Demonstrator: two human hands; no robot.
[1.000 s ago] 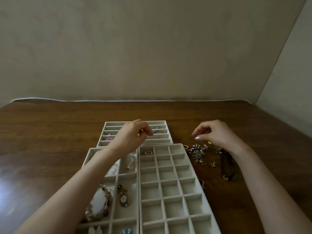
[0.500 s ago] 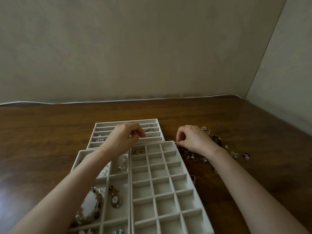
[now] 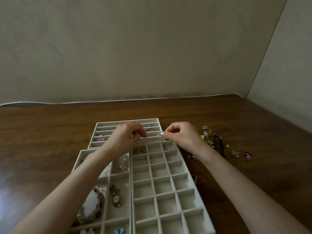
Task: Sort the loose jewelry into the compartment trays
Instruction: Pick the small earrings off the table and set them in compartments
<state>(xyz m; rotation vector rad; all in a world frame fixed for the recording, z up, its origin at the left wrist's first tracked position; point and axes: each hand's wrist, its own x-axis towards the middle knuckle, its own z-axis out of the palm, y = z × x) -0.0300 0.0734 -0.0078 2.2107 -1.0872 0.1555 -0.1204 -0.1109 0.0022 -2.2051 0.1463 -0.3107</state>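
Dark wood table (image 3: 50,141) is catching glare at its near left corner. Thin white cord (image 3: 67,102) is running along the back edge, against a plain beige wall (image 3: 135,48). Paler side wall (image 3: 287,65) is meeting it on the right.

The dark wooden table (image 3: 50,141) carries three pale trays: a slotted tray (image 3: 108,128) beneath the left grip (image 3: 125,139) and right grip (image 3: 183,136), and nearer than them a small-cell tray (image 3: 162,186) and a large-cell tray (image 3: 118,217) (side by side, touching). Loose jewelry (image 3: 206,132) lies scattered just right of the right grip.
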